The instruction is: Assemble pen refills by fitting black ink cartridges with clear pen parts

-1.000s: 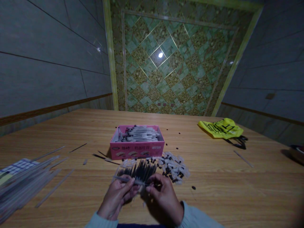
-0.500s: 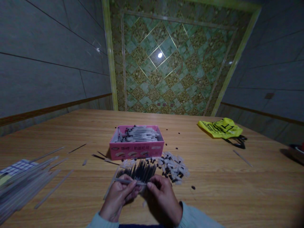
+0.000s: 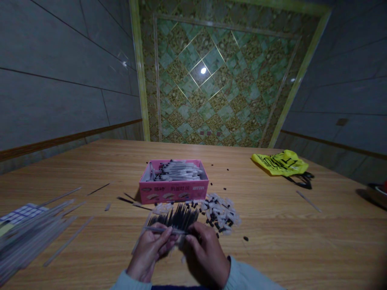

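Note:
My left hand (image 3: 152, 247) is closed, with thumb and fingers pinching a thin translucent grey pen (image 3: 155, 229) held roughly level. At the pen's right end, my right hand (image 3: 208, 247) has its thumb and forefinger bent in and closed around the tip; the fingers partly hide that end. Just beyond both hands lies a bunch of thin black-tipped pen pieces (image 3: 184, 216). A pile of small clear caps and black plugs (image 3: 222, 213) sits to the right of it. Behind stands a pink box (image 3: 173, 193) filled with grey pens (image 3: 178, 170).
At the left, long clear tubes (image 3: 39, 233) lie in a loose bundle partly over a checked cloth (image 3: 26, 211). Several dark sticks (image 3: 133, 202) rest beside the box. Far right are a yellow bag (image 3: 281, 162) and a single tube (image 3: 308, 201) on the wooden table (image 3: 272, 241).
My right thumb has drawn back slightly and the right fingers have shifted a little at the pen's end. My left hand keeps hold of the pen, almost unmoved.

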`<action>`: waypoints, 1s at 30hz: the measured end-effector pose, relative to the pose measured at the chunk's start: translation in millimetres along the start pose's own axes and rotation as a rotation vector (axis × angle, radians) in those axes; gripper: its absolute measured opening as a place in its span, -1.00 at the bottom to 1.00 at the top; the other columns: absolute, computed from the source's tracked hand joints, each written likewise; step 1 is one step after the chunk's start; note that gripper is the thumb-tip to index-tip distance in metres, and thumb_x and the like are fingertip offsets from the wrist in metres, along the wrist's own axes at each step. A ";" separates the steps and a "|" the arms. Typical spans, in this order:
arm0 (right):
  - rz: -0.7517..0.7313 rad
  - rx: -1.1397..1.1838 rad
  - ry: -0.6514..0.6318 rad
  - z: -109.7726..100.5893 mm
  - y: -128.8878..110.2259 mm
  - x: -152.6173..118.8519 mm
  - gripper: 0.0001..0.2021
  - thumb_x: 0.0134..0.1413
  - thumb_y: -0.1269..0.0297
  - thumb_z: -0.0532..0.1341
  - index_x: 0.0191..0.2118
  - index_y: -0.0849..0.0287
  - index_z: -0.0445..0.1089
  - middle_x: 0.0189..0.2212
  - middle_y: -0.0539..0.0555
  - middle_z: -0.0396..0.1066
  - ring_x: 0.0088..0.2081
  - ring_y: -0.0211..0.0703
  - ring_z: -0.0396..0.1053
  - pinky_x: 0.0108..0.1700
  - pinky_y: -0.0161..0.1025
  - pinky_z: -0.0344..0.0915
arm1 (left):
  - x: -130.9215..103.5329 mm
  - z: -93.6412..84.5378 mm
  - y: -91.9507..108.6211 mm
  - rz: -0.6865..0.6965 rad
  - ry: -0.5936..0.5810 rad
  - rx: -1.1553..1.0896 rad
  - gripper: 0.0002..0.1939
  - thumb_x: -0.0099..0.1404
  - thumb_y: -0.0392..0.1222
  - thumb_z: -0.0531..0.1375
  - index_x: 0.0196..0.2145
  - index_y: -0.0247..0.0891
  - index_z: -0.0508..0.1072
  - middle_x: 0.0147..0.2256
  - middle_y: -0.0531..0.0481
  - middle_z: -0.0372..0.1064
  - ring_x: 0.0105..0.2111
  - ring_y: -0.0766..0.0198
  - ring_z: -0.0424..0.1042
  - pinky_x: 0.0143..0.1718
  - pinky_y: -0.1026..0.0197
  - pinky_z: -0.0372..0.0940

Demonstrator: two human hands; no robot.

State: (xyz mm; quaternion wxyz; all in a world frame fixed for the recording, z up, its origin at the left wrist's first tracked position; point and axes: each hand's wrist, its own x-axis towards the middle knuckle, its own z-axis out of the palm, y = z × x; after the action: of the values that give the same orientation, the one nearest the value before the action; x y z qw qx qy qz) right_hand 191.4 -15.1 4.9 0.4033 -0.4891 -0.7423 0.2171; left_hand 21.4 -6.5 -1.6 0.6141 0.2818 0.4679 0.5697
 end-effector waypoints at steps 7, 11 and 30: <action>0.019 0.108 -0.108 6.5 6.9 0.2 -0.62 0.20 0.10 0.01 -0.54 0.21 0.27 -0.59 -0.01 0.26 -0.50 -0.26 0.20 -0.43 -0.34 0.04 | -2.2 2.5 -0.9 0.005 -0.047 0.015 -0.59 -0.20 -0.11 0.43 -0.54 -0.30 0.28 -0.58 -0.07 0.49 -0.58 0.31 0.47 -0.56 0.39 0.34; 0.209 0.435 -0.251 13.0 6.4 0.9 -0.48 0.25 0.00 -0.17 -0.61 0.19 0.18 -0.72 -0.02 0.20 -0.65 -0.29 0.18 -0.57 -0.36 0.03 | -2.4 2.0 0.0 -0.001 -0.047 0.012 -0.59 -0.20 -0.13 0.43 -0.53 -0.29 0.28 -0.58 -0.07 0.50 -0.59 0.32 0.46 -0.58 0.39 0.33; 0.207 0.404 -0.141 14.3 7.0 -0.5 -0.65 0.13 0.02 0.05 -0.49 0.20 0.22 -0.62 -0.03 0.25 -0.58 -0.29 0.19 -0.53 -0.37 0.08 | -3.1 4.4 0.1 0.013 -0.006 0.021 -0.60 -0.18 -0.11 0.42 -0.52 -0.30 0.29 -0.62 -0.04 0.48 -0.62 0.35 0.45 -0.60 0.42 0.32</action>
State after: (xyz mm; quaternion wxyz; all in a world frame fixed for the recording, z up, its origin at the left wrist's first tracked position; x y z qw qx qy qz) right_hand 183.8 -11.5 -8.6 0.4158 -0.4554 -0.6561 0.4350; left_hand 25.5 -8.6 1.0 0.6087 0.2930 0.4700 0.5681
